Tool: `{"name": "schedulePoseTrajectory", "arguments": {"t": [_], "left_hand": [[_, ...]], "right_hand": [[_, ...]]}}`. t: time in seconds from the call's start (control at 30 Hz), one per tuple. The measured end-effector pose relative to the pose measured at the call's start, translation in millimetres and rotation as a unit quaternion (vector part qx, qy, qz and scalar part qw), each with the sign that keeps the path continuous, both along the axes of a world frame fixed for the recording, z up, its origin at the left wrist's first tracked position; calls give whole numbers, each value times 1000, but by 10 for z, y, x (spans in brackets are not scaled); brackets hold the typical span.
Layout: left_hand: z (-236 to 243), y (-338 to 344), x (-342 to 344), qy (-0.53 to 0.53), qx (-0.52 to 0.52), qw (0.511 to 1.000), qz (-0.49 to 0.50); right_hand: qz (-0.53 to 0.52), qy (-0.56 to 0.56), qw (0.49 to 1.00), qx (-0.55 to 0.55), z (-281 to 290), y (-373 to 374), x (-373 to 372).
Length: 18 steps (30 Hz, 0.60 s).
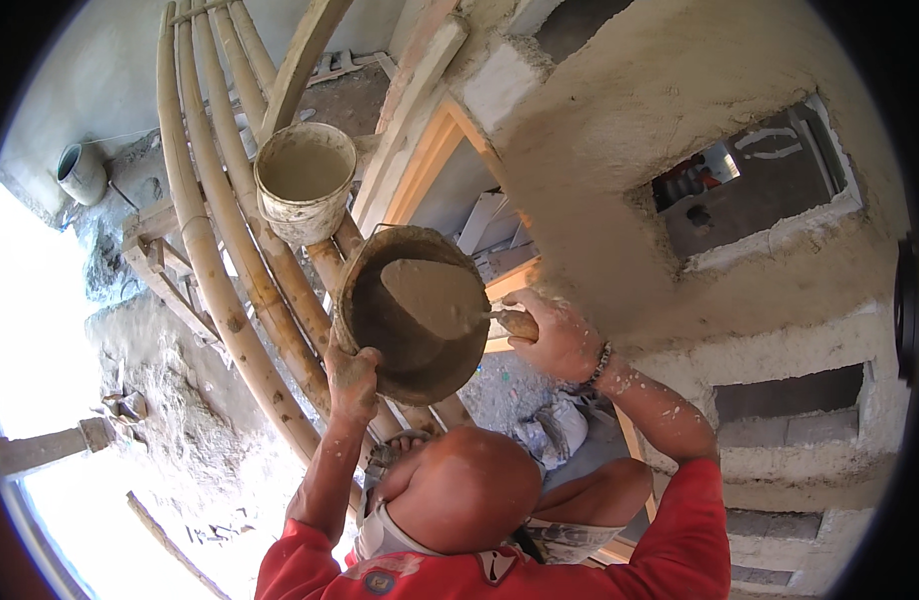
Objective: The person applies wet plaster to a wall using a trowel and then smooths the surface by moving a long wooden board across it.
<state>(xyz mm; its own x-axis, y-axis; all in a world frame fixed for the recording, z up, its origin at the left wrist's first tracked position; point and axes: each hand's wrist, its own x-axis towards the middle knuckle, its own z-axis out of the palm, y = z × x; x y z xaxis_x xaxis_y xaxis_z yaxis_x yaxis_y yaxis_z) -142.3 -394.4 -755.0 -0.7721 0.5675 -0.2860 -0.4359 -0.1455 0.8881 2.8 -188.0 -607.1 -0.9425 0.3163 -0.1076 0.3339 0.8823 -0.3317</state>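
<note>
A mortar bucket (420, 392) with a crusted rim is tilted toward me, its dark inside showing. My left hand (353, 378) grips its near left rim, thumb over the edge. In my right hand (560, 340) is the wooden handle of a trowel (435, 297). The trowel's broad blade lies within the bucket's mouth, coated with wet grey mortar. Just beyond stands a second, whitish bucket (302, 215), splashed with mortar and holding grey, watery-looking contents; neither hand touches it.
Long bamboo poles (215, 270) form a raised platform under the buckets and beside my bent knees. To the right rises a plastered wall (600, 190) with rectangular openings. A wooden frame (442, 150) leans beyond the bucket. Another pail (82, 175) lies far left below.
</note>
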Motion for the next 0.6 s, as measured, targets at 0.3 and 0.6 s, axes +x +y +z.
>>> {"name": "schedulePoseTrajectory", "arguments": {"t": [0.3,0.6], "left_hand": [[-118,-455,-76,70,-15,995,75],[-49,-509,-147,62,-47,994,76]], "right_hand": [[44,0,984,-171,599,233,-626],[-254,230,931,128,1098,1835,-496]]}}
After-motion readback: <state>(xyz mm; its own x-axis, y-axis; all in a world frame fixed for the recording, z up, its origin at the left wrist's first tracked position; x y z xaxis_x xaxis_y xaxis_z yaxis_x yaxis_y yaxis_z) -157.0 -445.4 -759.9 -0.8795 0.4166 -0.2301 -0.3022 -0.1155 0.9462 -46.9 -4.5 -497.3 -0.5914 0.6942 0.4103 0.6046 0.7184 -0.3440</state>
